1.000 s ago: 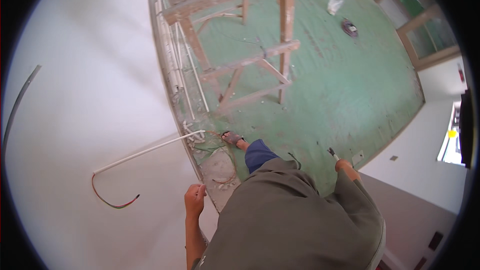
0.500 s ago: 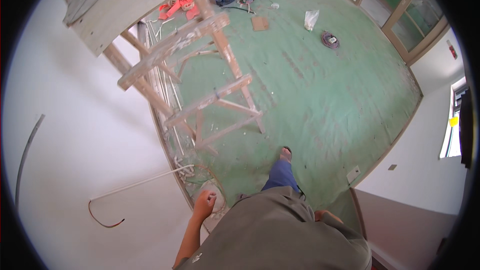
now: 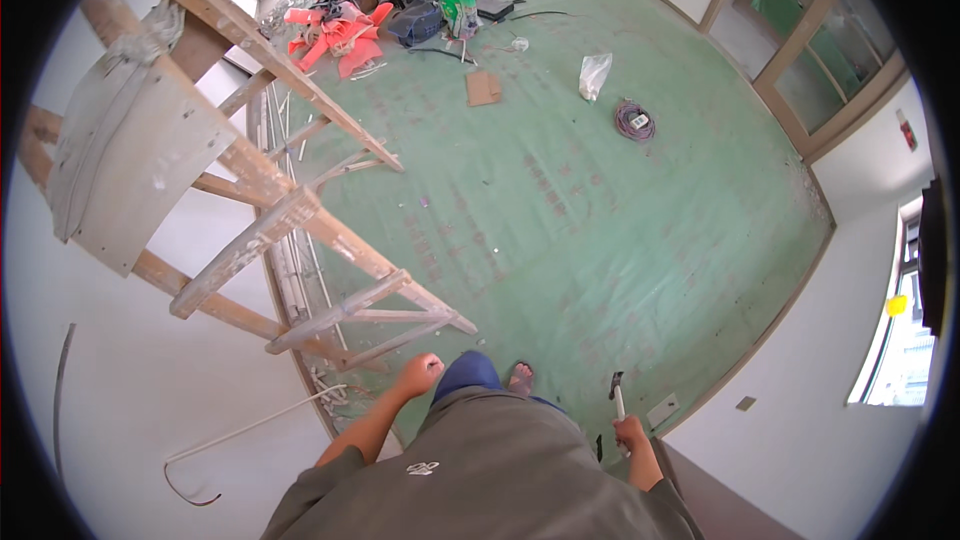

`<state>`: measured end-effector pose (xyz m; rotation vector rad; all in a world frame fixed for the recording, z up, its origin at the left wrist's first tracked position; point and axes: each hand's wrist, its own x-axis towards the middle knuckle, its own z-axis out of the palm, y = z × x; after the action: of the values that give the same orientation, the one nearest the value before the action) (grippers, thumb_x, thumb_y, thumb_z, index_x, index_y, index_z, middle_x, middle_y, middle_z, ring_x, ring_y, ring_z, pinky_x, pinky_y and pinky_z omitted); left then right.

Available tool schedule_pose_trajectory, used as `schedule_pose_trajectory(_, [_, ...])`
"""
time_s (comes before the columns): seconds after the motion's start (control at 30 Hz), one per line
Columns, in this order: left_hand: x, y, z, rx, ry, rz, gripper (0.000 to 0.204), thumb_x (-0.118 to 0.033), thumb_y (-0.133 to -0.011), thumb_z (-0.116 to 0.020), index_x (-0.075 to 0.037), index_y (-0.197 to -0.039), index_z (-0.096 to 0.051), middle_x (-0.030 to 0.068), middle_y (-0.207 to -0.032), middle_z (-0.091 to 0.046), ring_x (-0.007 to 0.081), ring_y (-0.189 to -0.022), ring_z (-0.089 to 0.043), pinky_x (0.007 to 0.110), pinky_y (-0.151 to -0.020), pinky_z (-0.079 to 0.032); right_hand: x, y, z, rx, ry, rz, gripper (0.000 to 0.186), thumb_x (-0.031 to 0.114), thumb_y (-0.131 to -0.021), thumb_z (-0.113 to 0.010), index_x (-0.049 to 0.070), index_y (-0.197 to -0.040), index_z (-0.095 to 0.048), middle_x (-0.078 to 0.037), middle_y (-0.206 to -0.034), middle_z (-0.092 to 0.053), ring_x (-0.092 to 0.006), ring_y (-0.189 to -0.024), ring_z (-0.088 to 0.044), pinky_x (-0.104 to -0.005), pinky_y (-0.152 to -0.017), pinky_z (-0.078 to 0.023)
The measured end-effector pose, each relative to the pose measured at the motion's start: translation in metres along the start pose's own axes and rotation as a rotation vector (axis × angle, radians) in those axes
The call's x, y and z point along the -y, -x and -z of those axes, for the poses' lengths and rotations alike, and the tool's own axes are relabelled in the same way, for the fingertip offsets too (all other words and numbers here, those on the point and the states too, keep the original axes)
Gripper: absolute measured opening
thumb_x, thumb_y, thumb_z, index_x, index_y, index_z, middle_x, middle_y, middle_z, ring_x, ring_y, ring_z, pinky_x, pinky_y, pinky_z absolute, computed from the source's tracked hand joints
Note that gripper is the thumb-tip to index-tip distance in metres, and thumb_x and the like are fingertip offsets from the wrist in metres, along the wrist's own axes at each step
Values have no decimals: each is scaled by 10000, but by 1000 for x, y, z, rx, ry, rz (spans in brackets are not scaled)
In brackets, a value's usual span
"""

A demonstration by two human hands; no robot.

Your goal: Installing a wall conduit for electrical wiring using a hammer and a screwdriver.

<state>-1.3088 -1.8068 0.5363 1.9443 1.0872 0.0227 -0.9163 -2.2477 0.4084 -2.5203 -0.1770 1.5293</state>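
A hammer [image 3: 618, 398] with a dark head and a pale handle points away from me. My right hand [image 3: 629, 433] is wrapped round its handle, low beside the right wall. On the other side, my left hand [image 3: 420, 376] is curled closed in front of my left thigh; anything inside it is hidden. Nearest to that hand are the lower rungs of a wooden stepladder [image 3: 345, 240], which stands by the left wall with a pale board [image 3: 150, 155] near its top.
Green sheeting [image 3: 560, 230] covers the floor. Ahead lie a coiled cable [image 3: 635, 121], a white plastic bag [image 3: 594, 77], a cardboard piece [image 3: 483, 88] and orange material [image 3: 345, 35] among tools. White pipes [image 3: 290, 210] run along the left wall, where a bent conduit [image 3: 250, 430] sticks out.
I have moved forward, and the stepladder now sits farther left in view. My right hand has come into view at the right, holding the hammer. My left hand remains curled.
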Motion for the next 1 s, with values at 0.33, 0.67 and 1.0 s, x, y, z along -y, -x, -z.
schedule_pose_trajectory(0.33, [-46, -238, 19, -269, 233, 38, 186, -175, -914, -567, -21, -1003, -622, 113, -870, -671, 203, -789, -656, 339, -714, -517, 92, -70, 93, 303, 610, 273, 257, 192, -796, -669, 13, -979, -689, -112, -633, -660, -222, -539, -649, -403, -545, -558])
schedule_pose_trajectory(0.67, [-175, -556, 156, -142, 570, 25, 228, -201, -968, -528, -27, -1107, -578, 68, -927, -662, 138, -750, -651, 287, -631, -513, 386, -104, 234, 346, 512, 88, 228, 169, -786, -669, 29, -961, -710, -106, -624, -664, -219, -532, -648, -396, -534, -551])
schedule_pose_trajectory(1.0, [-255, -804, 224, -77, 852, 408, 218, -179, -951, -538, -40, -1113, -580, 67, -957, -655, 142, -783, -643, 280, -626, -514, 637, -346, 395, 540, 530, 156, 121, 149, -745, -692, 65, -813, -747, -104, -644, -684, -207, -547, -657, -402, -522, -526])
